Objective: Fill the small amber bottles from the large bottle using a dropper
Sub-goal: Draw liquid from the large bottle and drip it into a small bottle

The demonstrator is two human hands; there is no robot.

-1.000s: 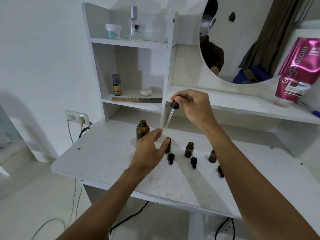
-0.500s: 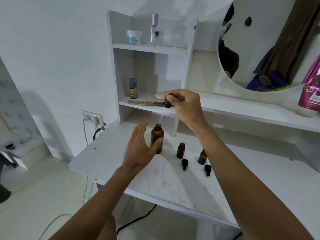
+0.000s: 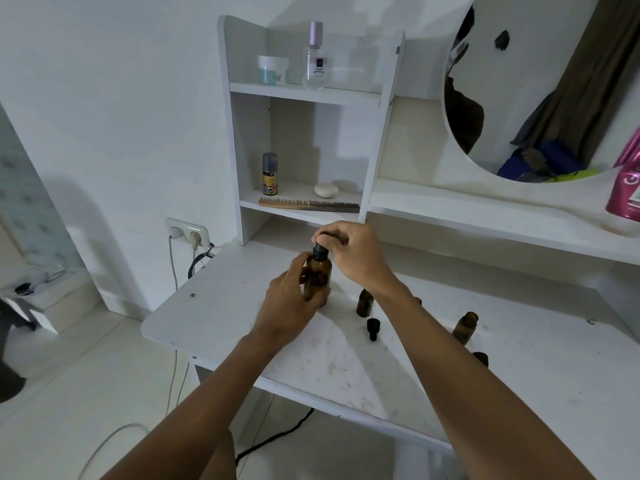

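The large amber bottle (image 3: 318, 279) stands upright on the white desk (image 3: 214, 317). My left hand (image 3: 291, 299) grips its body from the left. My right hand (image 3: 349, 251) pinches the black dropper cap (image 3: 320, 250), which sits in the bottle's neck; the glass tube is hidden inside. A small amber bottle (image 3: 364, 303) stands open just to the right, with a loose black cap (image 3: 373, 328) lying in front of it. Another small amber bottle (image 3: 465, 328) shows beyond my right forearm, and a dark cap (image 3: 480, 358) peeks out beside the arm.
A shelf unit behind holds a wooden comb (image 3: 308, 204), a white stone (image 3: 326, 190), a small spray can (image 3: 269, 173), a clear perfume bottle (image 3: 314, 60) and a jar (image 3: 272, 69). A round mirror (image 3: 540, 84) and pink pouch (image 3: 627, 188) are right; a wall socket (image 3: 188, 233) is left.
My right hand lowered the dropper from above the small bottles into the large bottle's neck. My left hand left a small bottle and closed round the large one. The view shifted left.
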